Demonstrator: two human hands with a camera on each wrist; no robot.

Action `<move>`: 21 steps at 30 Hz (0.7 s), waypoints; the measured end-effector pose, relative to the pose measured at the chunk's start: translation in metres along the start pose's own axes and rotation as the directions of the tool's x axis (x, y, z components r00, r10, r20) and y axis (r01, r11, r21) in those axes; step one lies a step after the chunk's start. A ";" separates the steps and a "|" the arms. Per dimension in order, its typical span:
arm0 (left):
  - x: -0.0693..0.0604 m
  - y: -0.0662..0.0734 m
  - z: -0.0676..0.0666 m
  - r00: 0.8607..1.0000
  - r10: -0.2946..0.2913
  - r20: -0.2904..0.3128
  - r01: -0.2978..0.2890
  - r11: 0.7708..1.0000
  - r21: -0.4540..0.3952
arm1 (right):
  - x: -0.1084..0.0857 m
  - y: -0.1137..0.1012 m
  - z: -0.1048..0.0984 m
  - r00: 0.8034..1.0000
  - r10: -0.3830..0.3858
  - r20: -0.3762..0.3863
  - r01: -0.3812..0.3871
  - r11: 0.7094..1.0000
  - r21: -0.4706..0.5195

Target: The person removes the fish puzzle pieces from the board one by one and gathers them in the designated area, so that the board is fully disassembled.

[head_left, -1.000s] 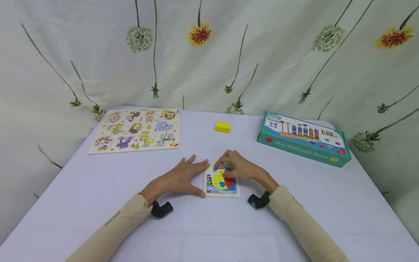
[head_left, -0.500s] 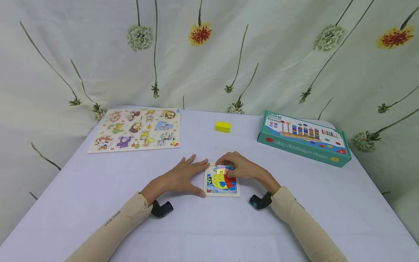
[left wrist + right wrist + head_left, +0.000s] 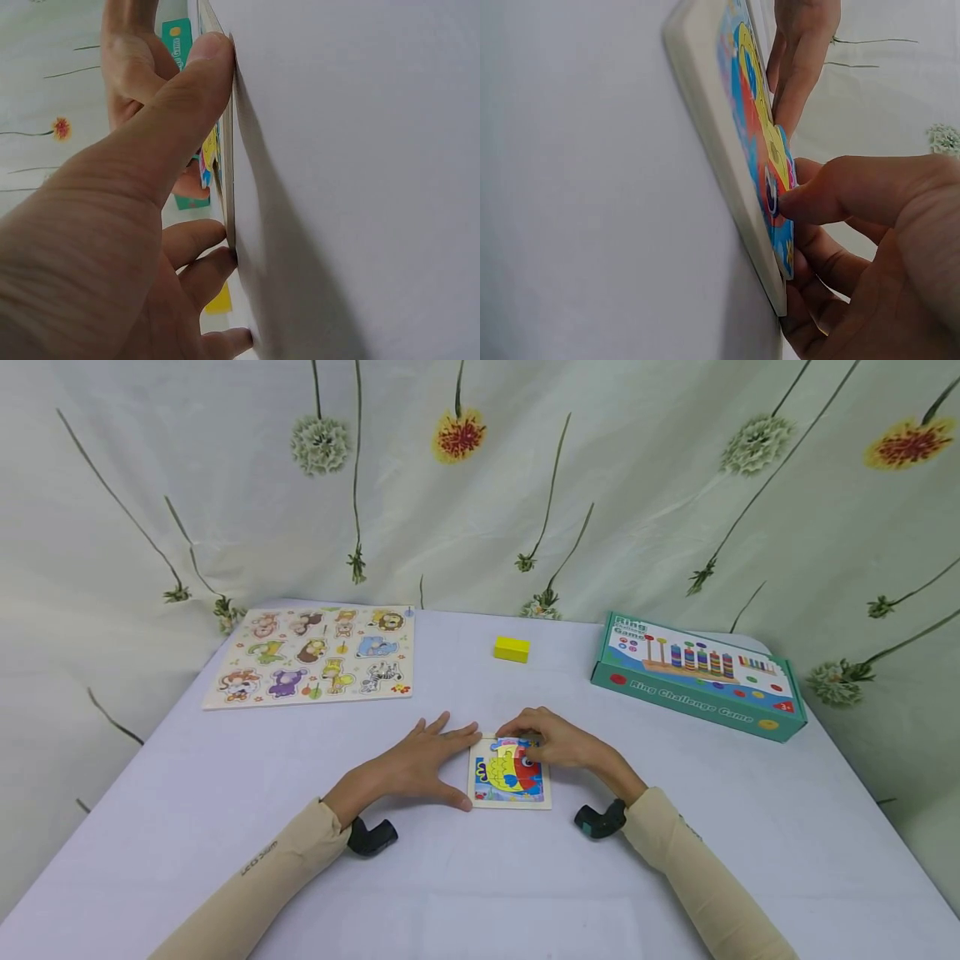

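A small square fish puzzle (image 3: 508, 777) in a pale wooden frame lies on the white cloth, showing a yellow and red fish on blue. My left hand (image 3: 423, 768) is spread at its left side, thumb and fingertips touching the frame edge (image 3: 229, 180). At the upper right corner my right hand (image 3: 558, 742) pinches a puzzle piece (image 3: 786, 161) between thumb and fingers. That piece stands slightly raised and tilted over the board in both wrist views. My right thumb lies beside the fish's eye, and the fingers hide part of the top edge.
Behind the hands is a yellow block (image 3: 512, 649). An animal peg board (image 3: 315, 656) lies at back left, and a green Ring Challenge Game box (image 3: 697, 677) at back right. A flowered curtain (image 3: 480, 510) hangs behind the table.
My right hand has shifted slightly right with the puzzle piece, and more of the fish's red head and its eye now shows. My left hand stays at the frame.
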State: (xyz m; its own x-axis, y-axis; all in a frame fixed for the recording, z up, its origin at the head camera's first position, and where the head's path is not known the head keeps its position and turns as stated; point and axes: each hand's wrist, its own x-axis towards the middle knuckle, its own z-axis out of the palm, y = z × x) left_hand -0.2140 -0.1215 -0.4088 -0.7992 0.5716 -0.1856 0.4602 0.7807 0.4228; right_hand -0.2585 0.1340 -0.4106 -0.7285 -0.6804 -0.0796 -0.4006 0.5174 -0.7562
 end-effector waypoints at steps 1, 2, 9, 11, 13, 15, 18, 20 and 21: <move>0.000 0.000 0.000 1.000 0.000 0.001 0.000 1.000 -0.001 | 0.000 0.000 0.000 1.000 0.000 0.000 0.000 1.000 0.000; 0.000 0.000 -0.001 1.000 0.000 0.001 0.000 1.000 -0.001 | 0.000 0.001 0.000 1.000 -0.001 0.000 0.001 1.000 -0.003; 0.000 0.000 0.000 1.000 -0.005 0.003 0.005 1.000 -0.003 | -0.001 0.002 0.000 1.000 -0.003 0.000 0.003 1.000 -0.004; 0.000 0.001 0.000 1.000 -0.008 0.005 0.008 1.000 0.000 | -0.001 0.002 0.000 1.000 -0.004 -0.001 0.004 1.000 -0.010; 0.000 0.001 0.000 1.000 -0.009 0.007 0.009 1.000 0.002 | -0.001 0.002 0.000 1.000 -0.004 -0.003 0.004 1.000 -0.016; 0.000 0.001 0.000 1.000 -0.011 0.007 0.011 1.000 0.005 | -0.001 0.002 0.000 1.000 -0.004 -0.005 0.004 1.000 -0.022; 0.001 0.001 0.000 1.000 -0.013 0.007 0.013 1.000 0.004 | -0.001 0.001 0.001 1.000 -0.002 -0.012 0.001 1.000 -0.031; 0.001 0.001 0.000 1.000 -0.013 0.005 0.013 1.000 0.003 | -0.002 0.000 0.001 1.000 -0.002 -0.016 0.002 0.999 -0.036; 0.001 0.001 0.000 1.000 -0.011 0.005 0.011 1.000 0.003 | -0.002 0.000 0.001 1.000 -0.003 -0.019 0.002 0.999 -0.037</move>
State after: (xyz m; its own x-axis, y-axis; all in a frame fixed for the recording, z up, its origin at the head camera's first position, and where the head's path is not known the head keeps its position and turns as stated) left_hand -0.2145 -0.1207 -0.4085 -0.8027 0.5638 -0.1946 0.4520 0.7879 0.4182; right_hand -0.2564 0.1343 -0.4111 -0.7376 -0.6721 -0.0651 -0.4227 0.5348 -0.7317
